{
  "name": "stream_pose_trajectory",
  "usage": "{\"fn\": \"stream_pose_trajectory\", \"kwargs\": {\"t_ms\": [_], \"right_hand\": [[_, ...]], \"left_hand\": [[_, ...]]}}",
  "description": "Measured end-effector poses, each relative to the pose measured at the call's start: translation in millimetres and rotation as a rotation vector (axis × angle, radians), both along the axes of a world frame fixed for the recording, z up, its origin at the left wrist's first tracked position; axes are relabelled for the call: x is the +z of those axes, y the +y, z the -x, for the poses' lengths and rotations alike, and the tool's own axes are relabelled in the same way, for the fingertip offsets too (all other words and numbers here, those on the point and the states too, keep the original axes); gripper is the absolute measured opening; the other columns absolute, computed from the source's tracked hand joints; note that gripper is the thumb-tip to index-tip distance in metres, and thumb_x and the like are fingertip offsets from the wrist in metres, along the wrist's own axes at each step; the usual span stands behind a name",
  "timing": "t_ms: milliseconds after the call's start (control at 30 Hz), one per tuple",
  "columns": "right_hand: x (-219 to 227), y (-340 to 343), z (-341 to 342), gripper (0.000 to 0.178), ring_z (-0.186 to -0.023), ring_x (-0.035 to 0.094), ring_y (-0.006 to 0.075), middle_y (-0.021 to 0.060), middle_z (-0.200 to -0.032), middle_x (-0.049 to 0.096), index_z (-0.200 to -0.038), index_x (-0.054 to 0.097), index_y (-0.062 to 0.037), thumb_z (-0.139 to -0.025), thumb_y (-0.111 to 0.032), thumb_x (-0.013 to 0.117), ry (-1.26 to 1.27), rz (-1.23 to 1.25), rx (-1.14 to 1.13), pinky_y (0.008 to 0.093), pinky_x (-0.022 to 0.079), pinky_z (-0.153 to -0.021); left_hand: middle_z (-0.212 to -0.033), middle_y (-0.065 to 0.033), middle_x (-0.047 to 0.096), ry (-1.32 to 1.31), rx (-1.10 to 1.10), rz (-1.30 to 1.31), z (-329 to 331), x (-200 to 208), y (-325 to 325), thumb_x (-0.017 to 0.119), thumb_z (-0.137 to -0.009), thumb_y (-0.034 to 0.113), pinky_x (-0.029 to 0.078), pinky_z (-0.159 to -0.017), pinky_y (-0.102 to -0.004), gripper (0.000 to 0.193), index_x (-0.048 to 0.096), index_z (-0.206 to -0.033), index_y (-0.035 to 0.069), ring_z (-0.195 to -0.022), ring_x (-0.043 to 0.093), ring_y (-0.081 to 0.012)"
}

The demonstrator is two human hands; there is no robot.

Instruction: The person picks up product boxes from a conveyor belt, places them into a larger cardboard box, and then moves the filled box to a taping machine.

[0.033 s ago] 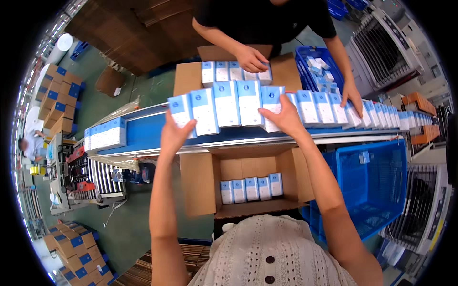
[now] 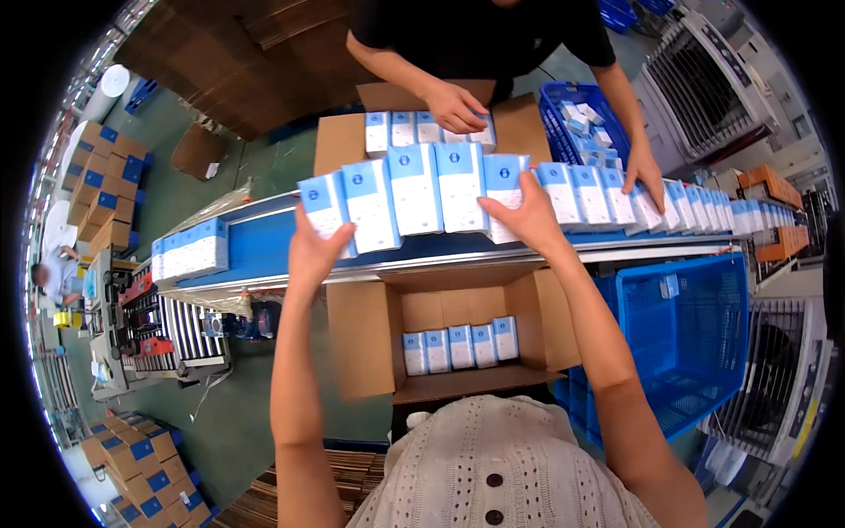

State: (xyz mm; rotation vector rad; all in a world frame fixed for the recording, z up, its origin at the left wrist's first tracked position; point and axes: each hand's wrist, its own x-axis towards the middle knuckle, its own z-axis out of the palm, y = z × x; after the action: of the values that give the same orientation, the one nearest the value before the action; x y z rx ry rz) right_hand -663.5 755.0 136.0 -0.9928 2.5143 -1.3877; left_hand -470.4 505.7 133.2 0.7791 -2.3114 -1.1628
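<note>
The left hand [image 2: 315, 253] and right hand [image 2: 528, 217] are set well apart, holding a row of five blue-and-white packs [image 2: 415, 194] between them. Each hand grips one end of the row, its thumb against the near face of the end pack. The row is over the belt [image 2: 264, 245], slightly fanned; whether it touches the belt is hard to tell.

On the near side of the belt, an open carton [image 2: 359, 341] has a line of five similar packs standing inside. Four more packs sit together at the belt's left, and a long line runs to the right.

Across the belt, a co-worker has one hand [image 2: 456, 107] above the packs in a far carton [image 2: 521, 132] and the other on the line at right. A blue crate [image 2: 682, 348] stands right of the near carton; a far crate [image 2: 551, 123] contains small boxes [image 2: 591, 119].
</note>
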Motion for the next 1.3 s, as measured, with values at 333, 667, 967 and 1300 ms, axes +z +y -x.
{"fn": "stream_pose_trajectory", "kwargs": {"t_ms": [333, 667, 967, 1300], "right_hand": [[-55.3, 173.9, -119.5, 0.073, -0.104, 0.047, 0.0355, 0.0238, -0.111, 0.047, -0.112, 0.046, 0.0055, -0.059, -0.035, 0.075, -0.307, -0.18, 0.034, 0.0404, 0.037, -0.09], [-268.1, 108.8, -63.5, 0.07, -0.108, 0.037, 0.0435, 0.0295, -0.114, 0.038, -0.111, 0.043, 0.005, -0.067, -0.043, 0.068, -0.399, -0.787, 0.098, 0.0443, 0.034, -0.093], [-202.5, 109.7, -66.8, 0.041, -0.091, 0.057, 0.0316, 0.0214, -0.103, 0.049, -0.106, 0.049, -0.002, -0.076, -0.028, 0.062, -0.215, -1.133, 0.33, 0.0358, 0.05, -0.067], [-275.3, 158.5, -113.4, 0.022, -0.084, 0.048, 0.0349, 0.0188, -0.094, 0.044, -0.083, 0.051, 0.0014, -0.07, -0.015, 0.056, -0.058, -0.668, -0.159, 0.0431, 0.045, -0.07]], "left_hand": [[-0.119, -0.0214, 0.041, -0.104, 0.022, -0.255, -106.2, -65.3, 149.8, 0.076, -0.06, 0.018, 0.035, -0.093, -0.0369, 0.094, 0.016, -0.129, -0.005, -0.11, 0.043, -0.0291], [-0.11, -0.0265, 0.051, -0.9, 0.159, -0.081, -20.3, -314.1, 163.8, 0.072, -0.068, 0.037, 0.041, -0.089, -0.0352, 0.091, 0.013, -0.123, -0.006, -0.105, 0.051, -0.0361], [-0.101, -0.0144, 0.053, -0.634, -0.783, 0.292, 18.0, -198.0, 211.5, 0.054, -0.077, 0.017, 0.047, -0.076, -0.0371, 0.028, 0.05, -0.101, 0.001, -0.097, 0.054, -0.0275], [-0.115, -0.0184, 0.046, -0.855, -0.835, 0.309, 52.9, -252.3, 261.9, 0.048, -0.077, 0.01, 0.038, -0.091, -0.0383, 0.036, 0.044, -0.112, 0.001, -0.107, 0.045, -0.03]]}}
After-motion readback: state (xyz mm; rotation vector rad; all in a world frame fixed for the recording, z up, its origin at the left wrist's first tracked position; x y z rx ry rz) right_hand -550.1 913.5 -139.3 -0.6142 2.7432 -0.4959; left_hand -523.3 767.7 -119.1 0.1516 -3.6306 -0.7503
